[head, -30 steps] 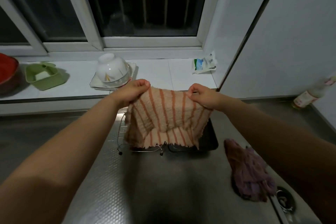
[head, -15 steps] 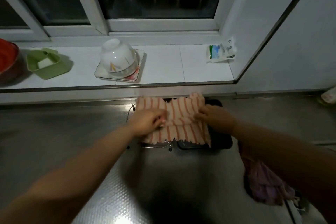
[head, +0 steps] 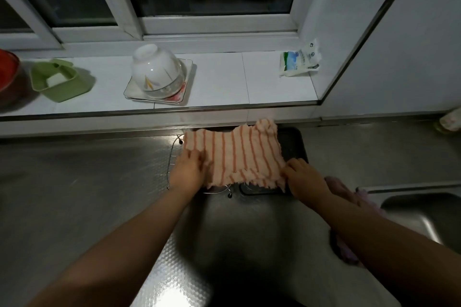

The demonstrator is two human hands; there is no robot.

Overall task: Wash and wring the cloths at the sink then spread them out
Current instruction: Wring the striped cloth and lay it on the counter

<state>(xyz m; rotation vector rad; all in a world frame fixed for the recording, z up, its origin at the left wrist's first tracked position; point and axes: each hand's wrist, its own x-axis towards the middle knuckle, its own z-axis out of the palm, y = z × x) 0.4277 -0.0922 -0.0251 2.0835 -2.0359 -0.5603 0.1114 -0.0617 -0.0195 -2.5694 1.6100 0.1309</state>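
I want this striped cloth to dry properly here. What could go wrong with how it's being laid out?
The striped cloth lies half on the wire rack, half on the black tray; the tray part may dry slower. Its near edge, where the left hand and right hand work, is bunched. The purple cloth by the sink could slip in.

The striped cloth (head: 237, 157), pale with orange stripes and frayed edges, lies spread nearly flat over a wire rack (head: 174, 157) and a dark tray (head: 296, 144) at the back of the table (head: 87, 182). The purple cloth (head: 349, 252) lies bunched beside the sink (head: 419, 212), partly hidden.
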